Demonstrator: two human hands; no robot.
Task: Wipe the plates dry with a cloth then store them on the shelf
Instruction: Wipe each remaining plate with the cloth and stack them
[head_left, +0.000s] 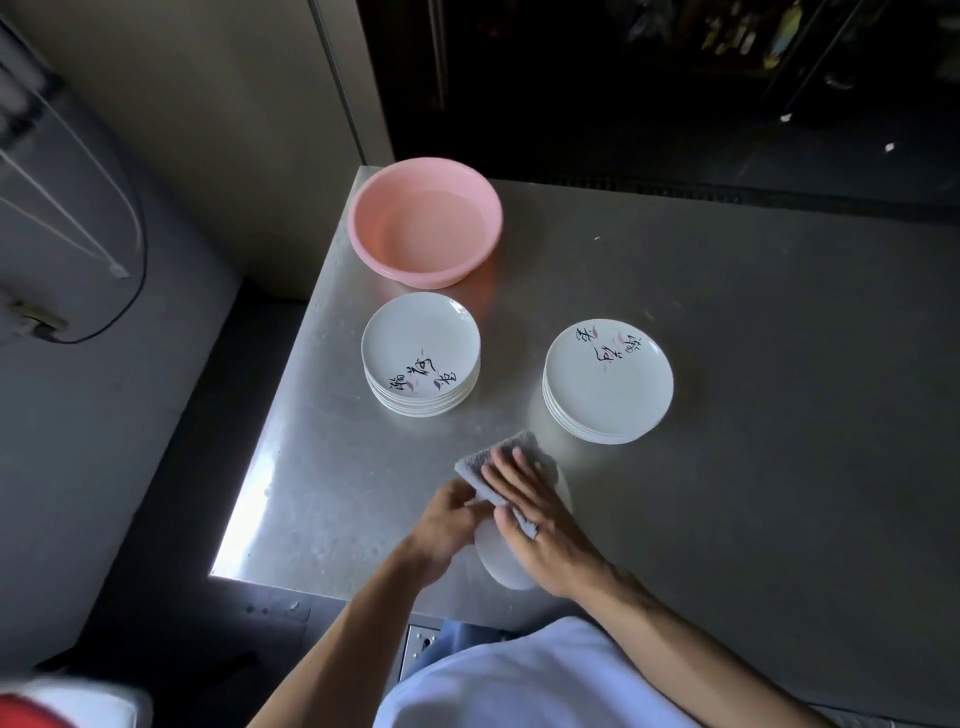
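Two hands work on one plate.

Left hand: the bare forearm comes in from the lower left. The fingers are curled round the plate's left rim and grip it.

Right hand: the arm enters from the lower right and reaches in over the plate. The palm faces down, with fingers straight and slightly spread, pressing flat on the cloth. This hand is not closed round anything.

Cloth: one, grey and bunched, lying between the right palm and the plate's face. Its far end sticks out past the fingertips, and a corner shows below the thumb.

The plate seems tilted rather than lying flat. I cannot tell whether its lower edge touches the table.

Reference point: one pink basin, round, standing on the table. It appears to hold clear water.

Counts and places, all taken from the basin:
- First stack: white plates just on the person's side of the basin, near it but apart. The top plate carries black brush characters with pink marks.
- Second stack: the same kind of plate, on the person's side of the basin and well off to its right.
- Stacks total two. Each holds several plates, but the rims sit too close together for a sure count.
- Held plate: one, farther from the basin than the first stack and straight toward the person.
- Plate groups total three: two stacks and the single plate in hand.
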